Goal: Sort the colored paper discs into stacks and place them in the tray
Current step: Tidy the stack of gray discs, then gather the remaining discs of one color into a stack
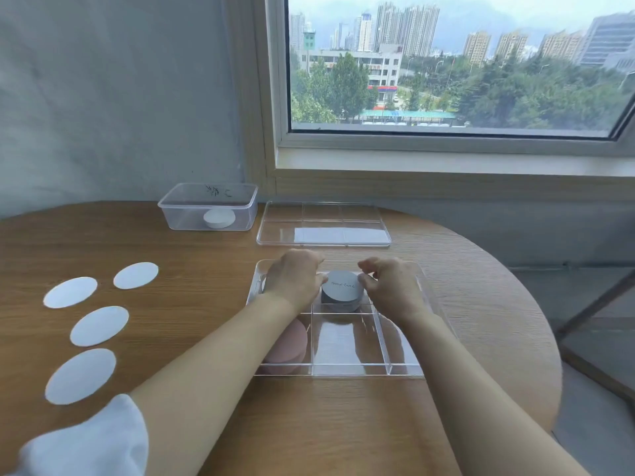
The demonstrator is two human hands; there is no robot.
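Note:
A clear divided tray (347,369) lies in front of me on the wooden table. A stack of grey discs (342,295) with handwriting on top stands in its far middle compartment. My left hand (293,278) and my right hand (391,286) pinch that stack from either side with their fingertips. A pink stack (292,348) sits in the near left compartment, partly hidden by my left forearm. Several single white discs (99,326) lie flat on the table at the left.
A clear lidded box (208,207) with a white stack inside stands at the back left. The tray's clear lid (323,225) lies behind the tray. The round table's edge curves away on the right, below a window.

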